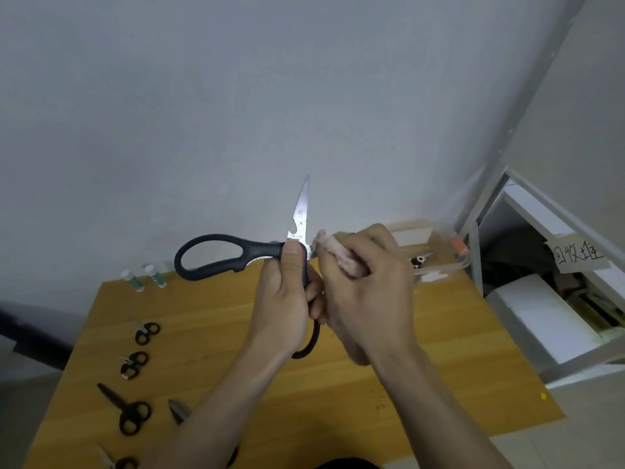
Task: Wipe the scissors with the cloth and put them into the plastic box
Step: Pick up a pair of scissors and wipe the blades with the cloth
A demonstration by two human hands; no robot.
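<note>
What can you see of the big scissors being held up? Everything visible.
The large scissors have black plastic-looking handles and shiny metal blades, splayed wide open. One blade points up, notched near its base; one handle loop juts left, the other hangs below the hands. The left hand grips near the pivot, thumb on top. The right hand presses the pink cloth against the second blade, hiding it.

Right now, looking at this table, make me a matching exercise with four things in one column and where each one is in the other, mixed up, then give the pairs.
Things
1. large scissors
2. cloth
3. two small white tubes
4. plastic box

Places
A. standing at the table's far left edge
B. gripped in the left hand, blade pointing up
C. at the table's far right corner
D. bunched in the right hand, against the scissors' pivot

Pairs: 1-B, 2-D, 3-A, 4-C
</note>
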